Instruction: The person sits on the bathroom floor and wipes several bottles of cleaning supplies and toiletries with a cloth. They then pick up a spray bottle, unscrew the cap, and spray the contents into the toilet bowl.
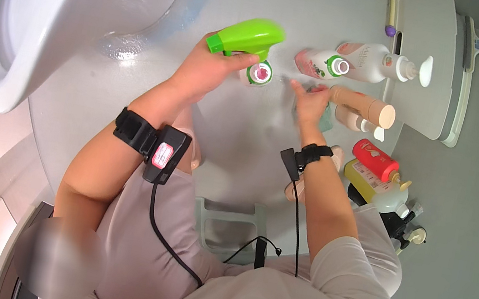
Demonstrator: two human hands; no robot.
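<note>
My left hand [208, 71] is closed around a bright green trigger spray head [249, 37], its nozzle pointing left. Just under that hand stands an uncapped white bottle [258, 75] with a green band round its neck. I cannot tell whether the hand also touches this bottle. To the right, my right hand [310, 105] is low over the floor with its thumb apart. Its other fingers are curled and partly hidden at a greenish item [325, 119], whose kind I cannot make out. A second white and pink bottle [320, 65], with an open mouth, stands beyond this hand.
A large white pump bottle [371, 62] and a peach bottle [364, 106] stand at the right. Nearer are a red bottle [375, 158] and a yellow one [368, 176]. A white basin [51, 23] fills the far left. A grey stool [230, 224] is between my legs.
</note>
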